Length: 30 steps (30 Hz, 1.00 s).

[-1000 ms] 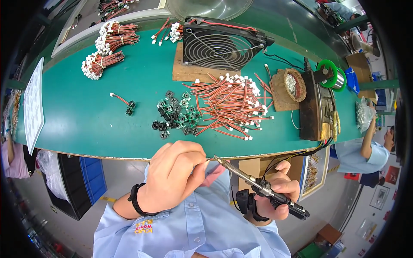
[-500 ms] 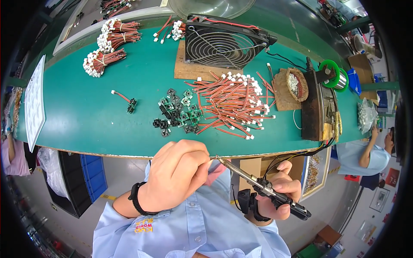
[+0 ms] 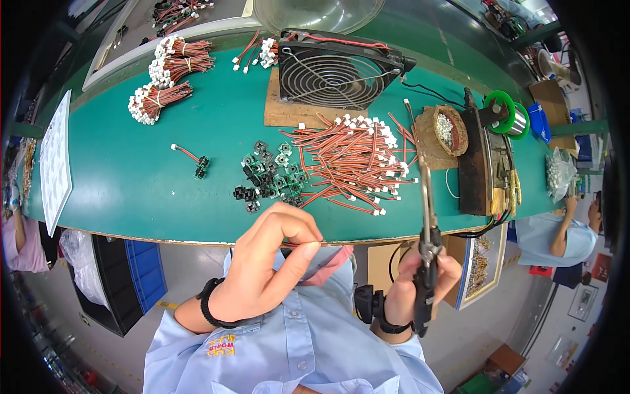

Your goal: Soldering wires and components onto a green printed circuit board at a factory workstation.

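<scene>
My left hand (image 3: pixel 262 266) is closed at the table's front edge, thumb and forefinger pinching a thin red wire lead (image 3: pixel 323 244); most of the lead is hidden by the fingers. My right hand (image 3: pixel 401 292) grips the black handle of a soldering iron (image 3: pixel 428 246). The iron points away from me, its metal shaft over the table beside a round bowl (image 3: pixel 451 130) of pale granules. Beyond my left hand lie a heap of small green-and-black circuit boards (image 3: pixel 270 172) and a large pile of red wire leads with white connectors (image 3: pixel 354 157).
A black fan (image 3: pixel 338 72) stands on a wooden board at the back. Tied lead bundles (image 3: pixel 164 98) lie far left, near a white sheet (image 3: pixel 55 164). One board with a lead (image 3: pixel 202 167) sits alone. At right are a dark metal block (image 3: pixel 474 164) and a green solder spool (image 3: pixel 517 121).
The soldering iron has swung from my left fingertips to the right and away from me, now almost upright in view. My left hand stays near the edge, its fingers slightly shifted.
</scene>
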Each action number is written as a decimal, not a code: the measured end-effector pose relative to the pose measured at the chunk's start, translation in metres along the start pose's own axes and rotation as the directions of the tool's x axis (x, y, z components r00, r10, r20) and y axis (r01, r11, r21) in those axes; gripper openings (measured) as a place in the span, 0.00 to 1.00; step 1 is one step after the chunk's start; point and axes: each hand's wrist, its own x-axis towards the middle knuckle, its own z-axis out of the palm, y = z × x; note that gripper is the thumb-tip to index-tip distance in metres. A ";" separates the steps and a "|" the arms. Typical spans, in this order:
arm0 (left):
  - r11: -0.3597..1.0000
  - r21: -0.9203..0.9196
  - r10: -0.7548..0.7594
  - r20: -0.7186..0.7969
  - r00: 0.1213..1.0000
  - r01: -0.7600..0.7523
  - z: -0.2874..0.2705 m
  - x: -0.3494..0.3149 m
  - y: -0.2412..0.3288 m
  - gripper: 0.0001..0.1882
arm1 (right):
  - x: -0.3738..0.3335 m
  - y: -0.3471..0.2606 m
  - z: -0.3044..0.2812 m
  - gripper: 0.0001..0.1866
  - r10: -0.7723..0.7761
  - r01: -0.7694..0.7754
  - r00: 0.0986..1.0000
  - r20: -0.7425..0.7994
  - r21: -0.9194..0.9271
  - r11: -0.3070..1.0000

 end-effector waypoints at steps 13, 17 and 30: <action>0.800 -0.583 -0.135 0.058 0.989 0.144 0.020 0.009 -0.008 0.03 | -0.007 0.009 0.049 0.22 -0.077 0.099 0.967 0.244 -0.078 0.992; 0.884 -0.456 -0.141 -0.045 0.989 0.106 0.016 0.010 -0.007 0.06 | -0.002 0.010 0.047 0.22 -0.053 0.067 0.964 0.259 -0.047 0.997; 0.985 0.166 0.071 -0.110 0.991 -0.052 0.002 0.005 0.002 0.05 | -0.005 0.009 0.040 0.24 0.017 -0.026 0.958 0.287 0.026 0.999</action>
